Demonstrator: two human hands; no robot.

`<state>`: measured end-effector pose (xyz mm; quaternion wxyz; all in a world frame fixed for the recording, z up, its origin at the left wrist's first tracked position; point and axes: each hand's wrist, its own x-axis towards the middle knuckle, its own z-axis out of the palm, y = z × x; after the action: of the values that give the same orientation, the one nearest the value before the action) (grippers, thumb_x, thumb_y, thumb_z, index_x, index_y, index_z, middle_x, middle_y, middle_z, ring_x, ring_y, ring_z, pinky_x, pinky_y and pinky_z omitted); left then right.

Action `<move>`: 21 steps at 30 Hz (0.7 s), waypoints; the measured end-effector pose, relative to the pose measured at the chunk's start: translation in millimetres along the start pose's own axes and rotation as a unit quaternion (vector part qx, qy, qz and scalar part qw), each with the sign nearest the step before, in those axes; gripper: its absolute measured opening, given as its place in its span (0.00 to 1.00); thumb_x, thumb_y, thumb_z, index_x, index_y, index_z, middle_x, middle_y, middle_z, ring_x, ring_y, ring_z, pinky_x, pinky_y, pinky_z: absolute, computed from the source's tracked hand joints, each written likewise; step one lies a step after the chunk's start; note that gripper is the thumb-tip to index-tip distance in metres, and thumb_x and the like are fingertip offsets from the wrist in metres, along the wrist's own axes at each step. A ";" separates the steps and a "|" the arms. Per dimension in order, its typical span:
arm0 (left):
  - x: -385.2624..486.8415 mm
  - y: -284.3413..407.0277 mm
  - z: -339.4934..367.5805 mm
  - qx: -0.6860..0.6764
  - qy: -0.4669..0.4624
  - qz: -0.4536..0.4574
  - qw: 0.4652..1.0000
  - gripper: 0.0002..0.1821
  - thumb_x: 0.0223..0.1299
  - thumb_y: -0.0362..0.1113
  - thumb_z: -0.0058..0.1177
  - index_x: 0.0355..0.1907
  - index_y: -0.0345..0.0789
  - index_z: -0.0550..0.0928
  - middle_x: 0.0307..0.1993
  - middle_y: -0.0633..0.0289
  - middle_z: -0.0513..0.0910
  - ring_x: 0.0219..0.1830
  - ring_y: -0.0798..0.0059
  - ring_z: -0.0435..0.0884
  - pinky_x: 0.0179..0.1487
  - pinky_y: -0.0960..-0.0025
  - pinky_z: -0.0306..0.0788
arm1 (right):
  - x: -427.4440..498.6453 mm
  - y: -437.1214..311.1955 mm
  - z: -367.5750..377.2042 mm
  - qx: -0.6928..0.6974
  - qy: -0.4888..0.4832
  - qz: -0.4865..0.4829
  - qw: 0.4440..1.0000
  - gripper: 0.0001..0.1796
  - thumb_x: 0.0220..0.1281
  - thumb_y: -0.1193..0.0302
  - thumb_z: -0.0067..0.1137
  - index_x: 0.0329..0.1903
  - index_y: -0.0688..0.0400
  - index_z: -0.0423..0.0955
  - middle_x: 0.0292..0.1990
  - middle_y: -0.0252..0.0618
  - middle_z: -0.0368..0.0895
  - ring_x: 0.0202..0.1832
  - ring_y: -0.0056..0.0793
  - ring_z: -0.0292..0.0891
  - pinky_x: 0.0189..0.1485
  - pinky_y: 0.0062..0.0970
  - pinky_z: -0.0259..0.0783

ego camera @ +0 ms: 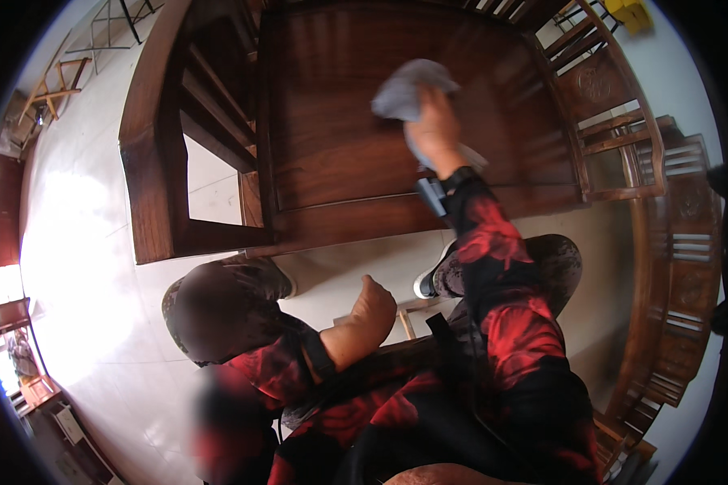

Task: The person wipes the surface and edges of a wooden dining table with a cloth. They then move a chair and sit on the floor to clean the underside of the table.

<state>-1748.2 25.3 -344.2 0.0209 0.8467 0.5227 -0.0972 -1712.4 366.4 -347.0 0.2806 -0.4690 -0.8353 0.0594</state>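
My right hand [434, 127] presses a grey cloth [409, 91] onto the flat panel of a dark, polished wooden seat [333, 139]. Part of the cloth trails below the palm, and motion blurs both. A dark band and a small grey device [431, 195] sit at that wrist. My left hand [373, 309] hovers over my lap, apart from the seat, with its thumb side up. Its fingers are hidden from the camera, so their pose is unclear, and no object shows in it. A thick wooden armrest [148, 145] with slats beneath it rises at the seat's left side.
A carved wooden backrest [600, 88] stands right of the seat, and more slatted wooden furniture [691, 267] lines the right wall. Pale floor tiles [97, 291] stretch left. A folding wooden stand [57, 91] and a yellow object [630, 15] appear far off.
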 end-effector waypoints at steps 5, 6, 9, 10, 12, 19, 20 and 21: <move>-1.4 6.5 -0.6 0.002 -0.022 -0.005 1.000 0.07 0.49 0.36 0.56 0.29 0.38 0.85 0.27 0.58 0.83 0.35 0.62 0.82 0.56 0.54 0.68 | -9.4 131.2 -64.4 -0.139 -0.001 0.225 0.964 0.42 0.56 0.61 0.65 0.73 0.52 0.58 0.68 0.54 0.64 0.64 0.56 0.69 0.63 0.49 0.70; -2.7 8.4 -1.1 0.007 -0.028 -0.004 1.000 0.07 0.50 0.36 0.56 0.30 0.37 0.85 0.27 0.58 0.83 0.35 0.62 0.82 0.56 0.54 0.68 | -14.3 146.3 -77.0 -0.119 -0.008 0.272 0.955 0.42 0.56 0.60 0.65 0.73 0.52 0.58 0.69 0.53 0.63 0.64 0.56 0.68 0.63 0.49 0.69; -4.6 12.3 -1.9 0.020 -0.045 -0.001 0.999 0.08 0.50 0.37 0.56 0.31 0.37 0.86 0.28 0.58 0.84 0.35 0.63 0.82 0.57 0.53 0.68 | -15.0 151.5 -84.3 -0.144 -0.020 0.314 0.938 0.43 0.56 0.57 0.66 0.73 0.52 0.58 0.69 0.52 0.61 0.64 0.56 0.69 0.63 0.48 0.70; -4.1 12.5 -2.0 0.024 -0.048 0.000 0.999 0.09 0.50 0.38 0.56 0.31 0.37 0.86 0.28 0.58 0.84 0.36 0.63 0.82 0.57 0.53 0.68 | -12.1 141.6 -79.6 -0.139 -0.033 0.282 0.949 0.43 0.56 0.58 0.67 0.73 0.53 0.58 0.70 0.52 0.61 0.65 0.55 0.68 0.64 0.47 0.70; -2.8 11.1 -1.5 0.029 -0.037 0.004 0.999 0.09 0.50 0.38 0.57 0.31 0.37 0.86 0.28 0.57 0.84 0.36 0.62 0.83 0.57 0.53 0.68 | -4.6 106.7 -61.0 -0.128 -0.058 0.214 0.967 0.43 0.56 0.60 0.68 0.72 0.54 0.58 0.70 0.53 0.60 0.66 0.54 0.68 0.65 0.45 0.70; 6.3 7.4 -6.3 -0.010 -0.083 0.022 0.996 0.10 0.51 0.38 0.56 0.32 0.36 0.87 0.29 0.56 0.85 0.37 0.61 0.83 0.58 0.52 0.69 | -3.3 -83.7 15.3 0.038 -0.086 -0.080 0.992 0.39 0.46 0.70 0.69 0.65 0.56 0.67 0.55 0.49 0.72 0.53 0.53 0.74 0.53 0.47 0.75; 7.1 5.9 -6.6 -0.014 -0.097 0.025 0.995 0.10 0.51 0.38 0.56 0.32 0.36 0.87 0.29 0.56 0.85 0.38 0.62 0.83 0.58 0.52 0.69 | -7.1 -107.6 23.4 0.070 -0.106 -0.108 0.986 0.40 0.45 0.70 0.69 0.65 0.55 0.67 0.59 0.49 0.70 0.55 0.52 0.74 0.55 0.47 0.74; 7.6 4.8 -6.7 -0.011 -0.085 0.013 0.996 0.10 0.51 0.38 0.56 0.32 0.36 0.87 0.29 0.56 0.84 0.38 0.62 0.84 0.58 0.52 0.69 | -6.9 -127.7 31.2 0.074 -0.183 -0.098 0.975 0.43 0.47 0.69 0.70 0.70 0.52 0.64 0.68 0.50 0.65 0.65 0.51 0.67 0.65 0.43 0.69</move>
<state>-1739.7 30.7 -339.4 0.0760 0.8416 0.5094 -0.1623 -1821.8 295.3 -329.6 0.1615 -0.3442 -0.9075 0.1786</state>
